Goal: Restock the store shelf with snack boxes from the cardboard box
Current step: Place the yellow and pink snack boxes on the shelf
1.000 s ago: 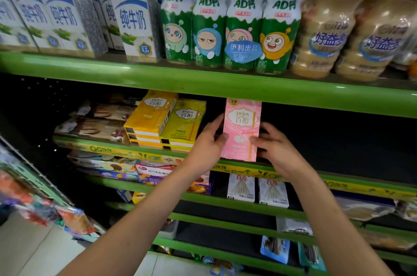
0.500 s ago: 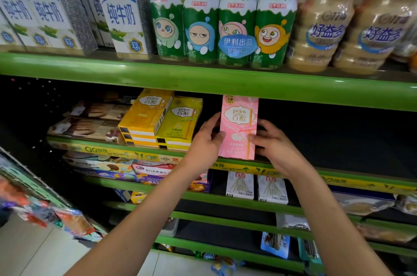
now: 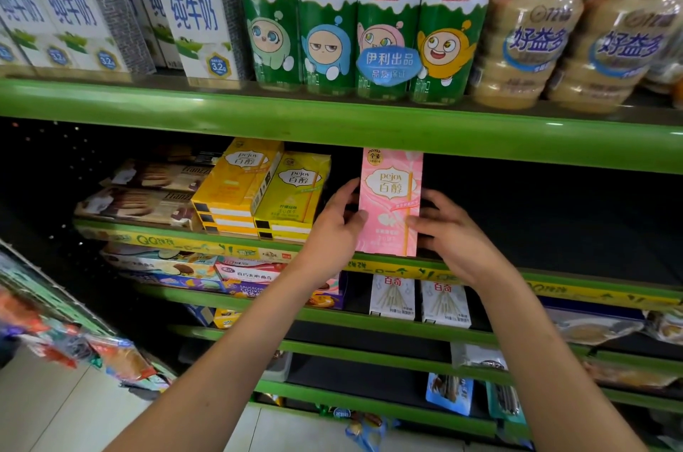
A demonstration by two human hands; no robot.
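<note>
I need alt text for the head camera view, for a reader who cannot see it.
Two hands, left and right, hold a pink snack box upright at the front of a green shelf. Yellow boxes lie stacked to its left; milk cartons and drink bottles stand on the shelf above.

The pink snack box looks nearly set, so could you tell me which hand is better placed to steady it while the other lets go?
Probably the left hand: its thumb and fingers wrap the pink box's edge.
</note>
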